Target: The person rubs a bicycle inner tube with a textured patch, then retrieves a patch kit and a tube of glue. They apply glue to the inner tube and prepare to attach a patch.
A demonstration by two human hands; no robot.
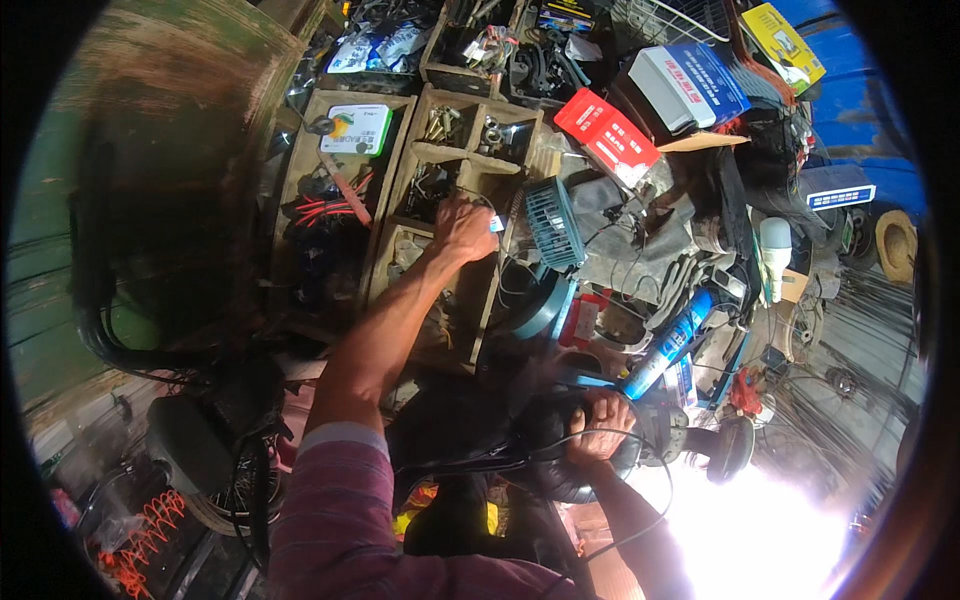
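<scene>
My left hand (466, 231) is closed over a compartment of a wooden divided tray (480, 300), its fingertips hidden. A small white and blue piece (497, 223) shows at its edge; I cannot make out what the hand holds. Metal fittings (440, 127) and dark small parts (428, 185) lie in the compartments beyond it. Right beside the hand, a teal fan-like grille (553, 224) stands tilted. My right hand (602, 427) lies on a black rounded padded thing (545, 415), fingers stretched out. A thin black cable (672, 490) loops around and across that hand.
A blue spray can (668, 343) leans behind my right hand. Red box (607, 137), white and blue box (690, 85) and a light bulb (775, 250) crowd the right. Another wooden tray (330, 190) holds red wires. A bright glare (760, 530) fills the lower right.
</scene>
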